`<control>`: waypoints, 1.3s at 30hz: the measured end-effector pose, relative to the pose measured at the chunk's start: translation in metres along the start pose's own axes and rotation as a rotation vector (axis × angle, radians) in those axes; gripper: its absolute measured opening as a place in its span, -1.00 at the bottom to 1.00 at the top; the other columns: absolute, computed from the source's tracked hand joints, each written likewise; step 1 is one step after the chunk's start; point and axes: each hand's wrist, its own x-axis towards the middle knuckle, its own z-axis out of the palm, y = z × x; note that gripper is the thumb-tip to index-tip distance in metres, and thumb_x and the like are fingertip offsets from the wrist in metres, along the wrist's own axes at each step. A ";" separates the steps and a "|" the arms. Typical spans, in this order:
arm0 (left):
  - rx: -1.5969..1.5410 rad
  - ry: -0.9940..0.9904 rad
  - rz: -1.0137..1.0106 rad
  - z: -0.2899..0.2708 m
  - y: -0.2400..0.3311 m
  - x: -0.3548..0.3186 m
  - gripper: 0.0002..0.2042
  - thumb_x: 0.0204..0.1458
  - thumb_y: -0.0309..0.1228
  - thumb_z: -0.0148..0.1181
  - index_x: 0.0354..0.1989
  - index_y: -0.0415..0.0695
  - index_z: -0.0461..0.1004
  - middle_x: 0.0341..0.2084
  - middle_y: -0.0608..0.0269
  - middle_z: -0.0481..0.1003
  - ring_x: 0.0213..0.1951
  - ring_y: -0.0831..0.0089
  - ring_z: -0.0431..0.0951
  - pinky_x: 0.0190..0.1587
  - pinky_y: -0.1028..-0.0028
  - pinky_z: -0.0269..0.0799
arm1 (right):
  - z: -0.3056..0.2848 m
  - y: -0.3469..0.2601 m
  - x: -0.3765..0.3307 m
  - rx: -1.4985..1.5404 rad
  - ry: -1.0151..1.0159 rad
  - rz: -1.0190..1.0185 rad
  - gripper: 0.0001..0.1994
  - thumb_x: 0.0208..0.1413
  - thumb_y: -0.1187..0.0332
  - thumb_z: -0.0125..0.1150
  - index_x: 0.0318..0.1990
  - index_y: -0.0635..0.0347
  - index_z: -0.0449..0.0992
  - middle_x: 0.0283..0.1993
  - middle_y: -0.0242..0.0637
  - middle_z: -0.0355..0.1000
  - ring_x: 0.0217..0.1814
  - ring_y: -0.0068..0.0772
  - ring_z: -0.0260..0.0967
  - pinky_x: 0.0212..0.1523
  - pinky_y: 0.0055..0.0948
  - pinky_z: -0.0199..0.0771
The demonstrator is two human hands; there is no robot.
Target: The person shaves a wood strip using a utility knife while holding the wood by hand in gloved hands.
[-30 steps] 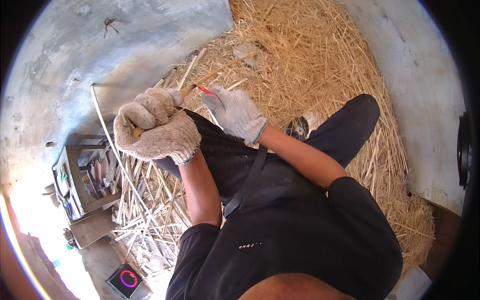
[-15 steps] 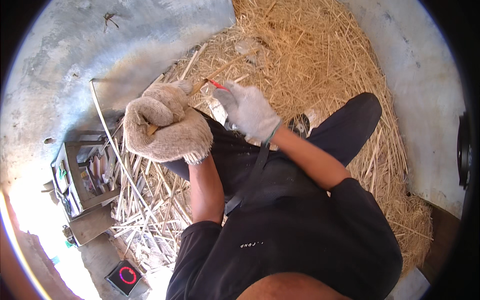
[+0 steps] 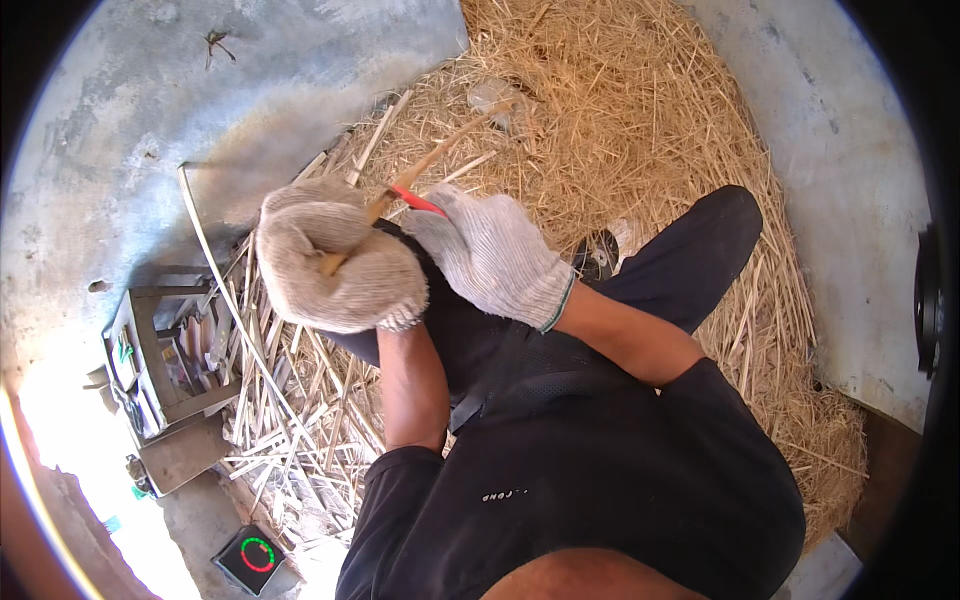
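Between your gloved fists, the red-handled blade point(image 3: 415, 200) gripped by your right hand point(image 3: 495, 262) could slip along the cane strip point(image 3: 420, 172) clenched in your left hand point(image 3: 335, 268) and cut it.

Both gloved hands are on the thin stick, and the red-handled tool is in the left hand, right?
Not quite. The head view shows the red-handled tool in the right hand; the left hand grips only the thin stick. Both hands are gloved.
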 end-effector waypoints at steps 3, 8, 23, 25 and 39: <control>0.039 0.003 0.040 0.001 -0.001 0.000 -0.43 0.22 0.11 0.02 -0.66 -0.11 0.24 -0.75 0.26 0.24 -0.64 0.38 0.35 -0.55 0.39 0.41 | -0.006 0.035 0.011 -0.175 -0.076 0.206 -0.70 0.30 0.12 0.15 -0.21 0.22 0.53 -0.60 0.05 0.43 -0.52 0.13 0.49 -0.49 -0.06 0.45; 0.073 0.040 0.101 0.002 -0.007 -0.001 -0.42 0.20 0.15 0.04 -0.66 -0.11 0.25 -0.74 0.26 0.26 -0.64 0.38 0.36 -0.56 0.41 0.41 | -0.011 0.003 0.007 -0.070 -0.078 0.099 -0.65 0.33 0.07 0.05 -0.20 0.21 0.53 -0.60 0.03 0.44 -0.52 0.10 0.50 -0.52 -0.05 0.47; -0.132 -0.363 0.014 -0.032 -0.015 0.004 -0.57 0.11 0.05 0.19 -0.38 -0.12 0.37 -0.48 0.19 0.40 -0.43 0.39 0.44 -0.29 0.35 0.49 | -0.011 0.013 0.007 -0.022 -0.068 0.028 -0.69 0.30 0.11 0.16 -0.24 0.24 0.48 -0.57 0.07 0.42 -0.47 0.22 0.46 -0.49 -0.03 0.43; -0.243 0.021 -0.205 -0.031 -0.025 -0.029 -0.59 0.14 0.00 0.23 -0.20 -0.16 0.43 -0.37 0.19 0.46 -0.34 0.37 0.50 -0.18 0.31 0.55 | -0.007 0.017 -0.002 0.058 -0.067 0.029 -0.73 0.28 0.17 0.18 -0.23 0.24 0.50 -0.56 0.08 0.43 -0.48 0.22 0.46 -0.49 -0.02 0.43; 0.122 -0.072 0.042 0.011 0.021 -0.001 -0.58 0.06 -0.09 0.19 -0.63 -0.19 0.33 -0.72 0.20 0.35 -0.63 0.37 0.42 -0.58 0.49 0.36 | -0.016 0.006 -0.002 -0.137 -0.094 0.166 -0.69 0.30 0.13 0.13 -0.22 0.25 0.51 -0.59 0.08 0.45 -0.51 0.16 0.50 -0.49 -0.03 0.47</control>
